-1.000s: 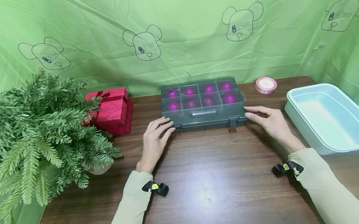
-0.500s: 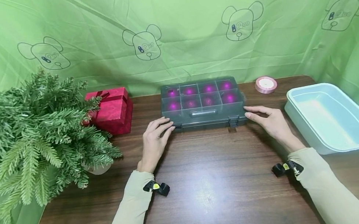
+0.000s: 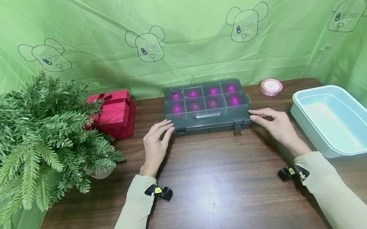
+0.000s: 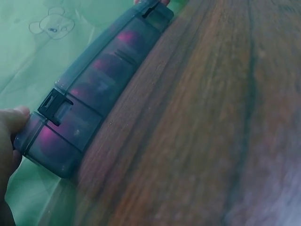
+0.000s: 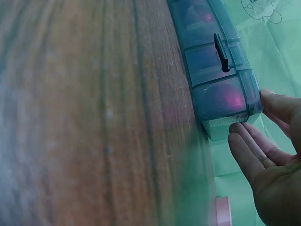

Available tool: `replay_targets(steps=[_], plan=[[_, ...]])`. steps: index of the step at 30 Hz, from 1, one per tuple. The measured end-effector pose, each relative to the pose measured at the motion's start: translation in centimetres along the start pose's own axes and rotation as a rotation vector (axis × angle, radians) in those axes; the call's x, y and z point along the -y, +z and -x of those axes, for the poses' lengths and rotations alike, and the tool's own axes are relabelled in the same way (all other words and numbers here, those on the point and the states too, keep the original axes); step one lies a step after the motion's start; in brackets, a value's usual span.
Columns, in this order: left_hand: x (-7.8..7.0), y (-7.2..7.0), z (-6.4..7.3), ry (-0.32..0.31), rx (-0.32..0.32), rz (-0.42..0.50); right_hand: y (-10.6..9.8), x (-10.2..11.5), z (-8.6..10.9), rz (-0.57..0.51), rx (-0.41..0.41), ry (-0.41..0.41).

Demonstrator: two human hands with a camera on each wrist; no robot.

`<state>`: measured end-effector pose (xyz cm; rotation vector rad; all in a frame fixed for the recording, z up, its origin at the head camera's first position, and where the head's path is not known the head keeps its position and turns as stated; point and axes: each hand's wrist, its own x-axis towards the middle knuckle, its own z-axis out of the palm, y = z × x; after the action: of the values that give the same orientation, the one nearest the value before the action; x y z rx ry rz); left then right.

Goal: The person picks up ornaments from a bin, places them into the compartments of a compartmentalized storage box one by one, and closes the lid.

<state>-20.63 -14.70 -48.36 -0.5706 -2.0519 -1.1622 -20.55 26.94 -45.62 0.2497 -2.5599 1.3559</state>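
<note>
A translucent dark plastic compartment case [image 3: 209, 117] lies lid down on the table, its handle and latches facing front. Shiny magenta balls [image 3: 177, 108] show through its lid, in separate compartments. My left hand [image 3: 155, 144] is at the case's front left corner, fingertips at the end beside the left latch [image 4: 55, 106]. At the front right corner my right hand [image 3: 278, 128] has its fingers extended, one fingertip touching the corner of the lid. The right latch [image 5: 222, 54] sticks out from the case front. Whether either hand bears weight cannot be told.
An artificial fir tree [image 3: 47, 145] and a red gift box [image 3: 117, 114] stand at left. Behind the right hand lies a pink ribbon roll [image 3: 271, 87]. A pale blue plastic tub [image 3: 311, 130] is at right. Green cloth [image 3: 194, 34] hangs behind the wooden table [image 3: 205, 187].
My left hand has shifted slightly left, its fingertips moving off the left latch, which is now uncovered. The right hand and the case have stayed nearly where they were.
</note>
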Motion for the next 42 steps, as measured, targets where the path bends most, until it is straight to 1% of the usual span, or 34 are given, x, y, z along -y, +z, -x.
replay_targets(steps=[3,6,10,13,16,25,30,32,39,42], plan=[[0.0,-0.1,0.0,-0.017,-0.008,-0.017,0.1,0.1,0.0,0.000,-0.015,-0.088],[-0.1,-0.1,0.0,-0.018,-0.014,-0.027,0.3,0.3,-0.2,0.042,-0.029,-0.185],[-0.1,-0.2,-0.1,-0.016,-0.012,-0.025,0.5,0.8,-0.5,0.132,-0.035,-0.315],[0.0,-0.3,-0.1,-0.017,-0.005,-0.022,0.5,1.0,-0.7,0.174,-0.030,-0.386],[0.2,-0.3,-0.1,-0.016,-0.002,-0.015,0.5,1.0,-0.7,0.205,-0.025,-0.435],[0.5,-0.4,-0.1,-0.023,-0.003,-0.020,0.3,0.9,-0.6,0.263,0.043,-0.513],[0.4,-0.5,-0.1,-0.028,0.006,-0.023,0.4,1.1,-0.6,0.275,0.079,-0.595],[0.4,-0.6,-0.1,-0.026,0.009,-0.021,0.5,1.3,-0.7,0.283,0.078,-0.618],[0.5,-0.7,-0.2,-0.014,0.013,-0.011,0.9,1.8,-0.7,0.312,0.068,-0.633],[0.6,-0.8,-0.2,-0.023,0.021,-0.011,1.1,1.8,-0.7,0.324,0.069,-0.632]])
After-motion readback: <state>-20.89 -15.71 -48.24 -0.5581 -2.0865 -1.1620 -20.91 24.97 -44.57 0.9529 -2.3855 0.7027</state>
